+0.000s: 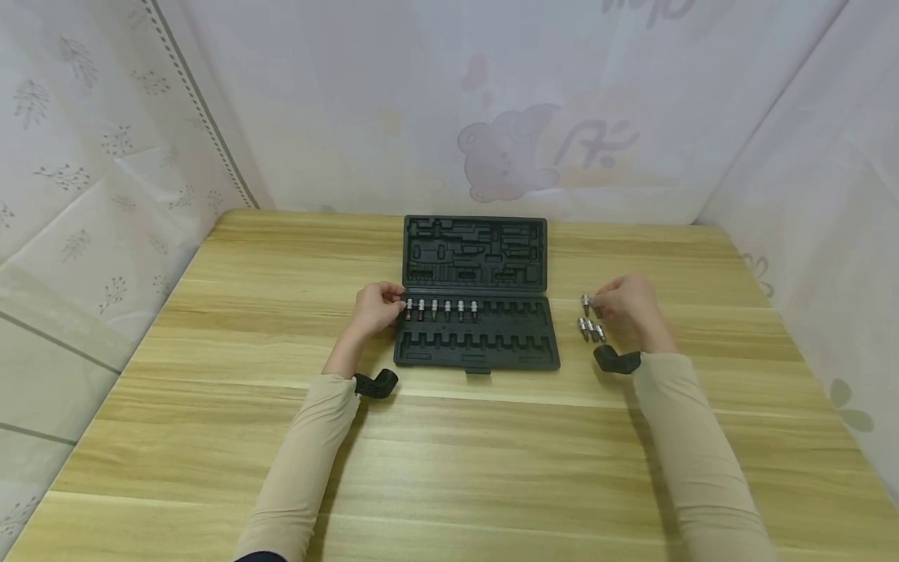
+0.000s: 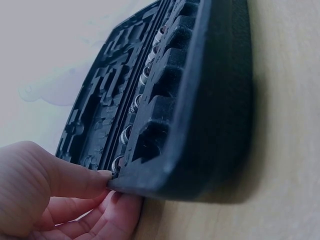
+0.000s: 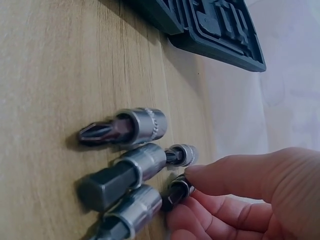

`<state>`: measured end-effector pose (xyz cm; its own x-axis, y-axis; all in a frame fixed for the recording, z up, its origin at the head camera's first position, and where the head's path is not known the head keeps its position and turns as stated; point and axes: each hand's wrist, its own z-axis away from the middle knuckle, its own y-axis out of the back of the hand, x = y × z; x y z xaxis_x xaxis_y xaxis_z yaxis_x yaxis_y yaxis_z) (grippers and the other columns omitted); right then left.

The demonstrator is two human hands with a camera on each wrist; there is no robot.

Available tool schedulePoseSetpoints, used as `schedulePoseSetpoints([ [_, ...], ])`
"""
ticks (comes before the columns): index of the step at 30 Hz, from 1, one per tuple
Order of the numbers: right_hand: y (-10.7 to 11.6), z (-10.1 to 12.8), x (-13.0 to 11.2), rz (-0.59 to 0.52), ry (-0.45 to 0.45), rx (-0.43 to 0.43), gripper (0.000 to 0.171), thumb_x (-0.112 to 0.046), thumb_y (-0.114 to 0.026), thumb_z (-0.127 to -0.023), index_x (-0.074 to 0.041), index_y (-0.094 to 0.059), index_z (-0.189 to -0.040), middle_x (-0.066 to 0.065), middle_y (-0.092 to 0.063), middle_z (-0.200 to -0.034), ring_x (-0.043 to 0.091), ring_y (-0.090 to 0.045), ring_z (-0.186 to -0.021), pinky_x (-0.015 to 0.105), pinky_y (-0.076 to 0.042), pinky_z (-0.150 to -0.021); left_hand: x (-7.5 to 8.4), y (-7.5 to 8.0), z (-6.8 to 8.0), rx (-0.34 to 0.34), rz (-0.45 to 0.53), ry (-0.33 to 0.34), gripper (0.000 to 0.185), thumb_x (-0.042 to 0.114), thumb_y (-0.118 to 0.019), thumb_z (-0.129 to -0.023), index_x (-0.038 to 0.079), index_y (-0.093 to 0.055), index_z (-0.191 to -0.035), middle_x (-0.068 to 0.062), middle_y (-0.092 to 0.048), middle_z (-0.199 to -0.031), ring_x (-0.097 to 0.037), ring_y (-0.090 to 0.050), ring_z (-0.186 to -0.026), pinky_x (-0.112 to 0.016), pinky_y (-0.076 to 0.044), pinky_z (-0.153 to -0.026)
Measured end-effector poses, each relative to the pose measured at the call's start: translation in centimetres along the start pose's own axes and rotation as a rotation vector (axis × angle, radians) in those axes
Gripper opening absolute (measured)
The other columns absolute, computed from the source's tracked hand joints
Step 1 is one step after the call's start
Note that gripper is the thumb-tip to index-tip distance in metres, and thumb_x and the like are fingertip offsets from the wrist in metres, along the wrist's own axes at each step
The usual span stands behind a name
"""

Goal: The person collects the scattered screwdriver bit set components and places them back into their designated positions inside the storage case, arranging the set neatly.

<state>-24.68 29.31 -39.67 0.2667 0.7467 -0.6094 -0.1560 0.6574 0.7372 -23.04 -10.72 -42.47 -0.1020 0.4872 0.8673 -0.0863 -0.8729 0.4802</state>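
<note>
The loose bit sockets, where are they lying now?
In the head view, the loose bit sockets lie on the table, right of the black case, under the right hand.

Both arms wore long, close-fitting beige sleeves that reached down to the wrists. A small black camera mount sat strapped under each wrist, its body angled and blocky. The left hand (image 1: 378,307) and the right hand (image 1: 627,303) were bare, with no gloves, rings or watch showing, and the nails were short.
</note>
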Motion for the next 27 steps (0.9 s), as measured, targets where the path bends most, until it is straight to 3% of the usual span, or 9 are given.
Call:
schedulePoseSetpoints([
  [11,0.0,0.1,0.3,-0.018,0.004,0.015,0.030,-0.010,-0.069,-0.078,0.012,-0.066,-0.098,0.002,-0.065,-0.064,0.012,-0.059,-0.058,0.021,-0.049,-0.055,0.0,0.1,0.0,-0.008,0.010,0.005,0.023,-0.004,-0.058,-0.086,-0.008,-0.062,-0.109,-0.016,-0.059,-0.091,-0.022,-0.058,-0.079,-0.026,-0.055,-0.058],
  [19,0.4,-0.3,1.3,-0.196,-0.073,-0.058,0.042,-0.012,-0.067,-0.082,0.014,-0.056,-0.113,0.002,-0.064,-0.076,0.011,-0.061,-0.068,0.024,-0.055,-0.066,0.0,0.0,-0.1,-0.001,0.006,0.001,0.022,-0.004,-0.058,-0.086,-0.008,-0.063,-0.108,-0.015,-0.059,-0.090,-0.021,-0.057,-0.077,-0.026,-0.054,-0.057],
  [27,0.8,0.1,0.7,-0.246,-0.090,-0.084,0.049,-0.019,-0.063,-0.085,0.012,-0.050,-0.121,-0.004,-0.061,-0.075,0.008,-0.060,-0.069,0.024,-0.055,-0.069,-0.1,-0.1,-0.2,0.007,0.004,-0.002,0.022,-0.005,-0.058,-0.086,-0.008,-0.063,-0.107,-0.016,-0.060,-0.090,-0.021,-0.057,-0.077,-0.026,-0.054,-0.057],
])
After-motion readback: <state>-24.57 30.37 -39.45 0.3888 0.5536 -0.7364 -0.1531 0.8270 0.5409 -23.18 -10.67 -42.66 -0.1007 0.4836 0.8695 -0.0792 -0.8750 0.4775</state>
